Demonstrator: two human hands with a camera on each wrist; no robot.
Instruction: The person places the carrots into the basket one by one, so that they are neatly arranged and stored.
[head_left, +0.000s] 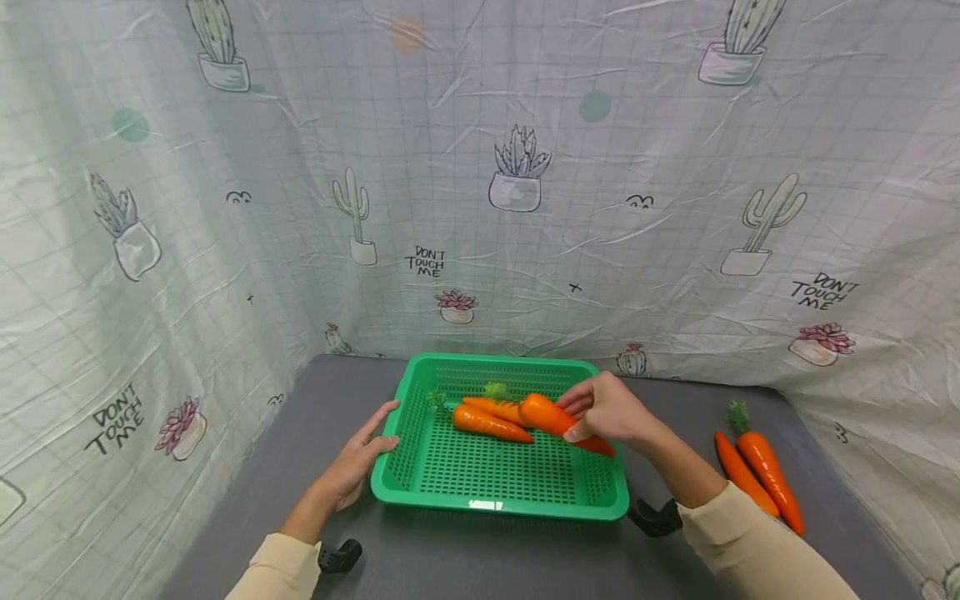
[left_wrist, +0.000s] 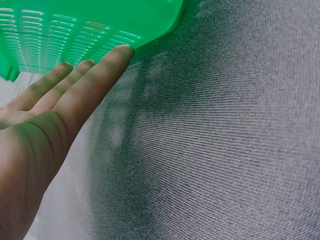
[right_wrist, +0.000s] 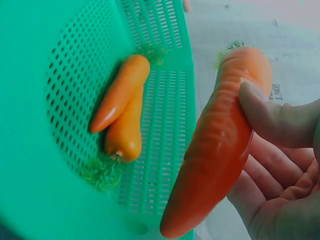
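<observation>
A green plastic basket (head_left: 555, 507) with slotted walls stands on the grey table. Inside it lie two orange carrots (head_left: 486, 423) with green tops, one partly across the other, as the right wrist view shows. My right hand (head_left: 613, 410) pinches a third carrot (right_wrist: 215, 135) between thumb and fingers, over the basket's right part. Its thick end points left and its tip slants down to the right in the head view. My left hand (head_left: 354, 468) is at the basket's left side, fingers extended; in the left wrist view the fingertips (left_wrist: 122, 52) are right at the basket wall.
Two more carrots (head_left: 765, 467) lie side by side on the table (head_left: 330, 417) to the right, one with a green top showing. Behind the table and along both sides hangs a pale curtain (head_left: 450, 167) printed with cacti. A black strap piece (head_left: 654, 517) is at the right wrist.
</observation>
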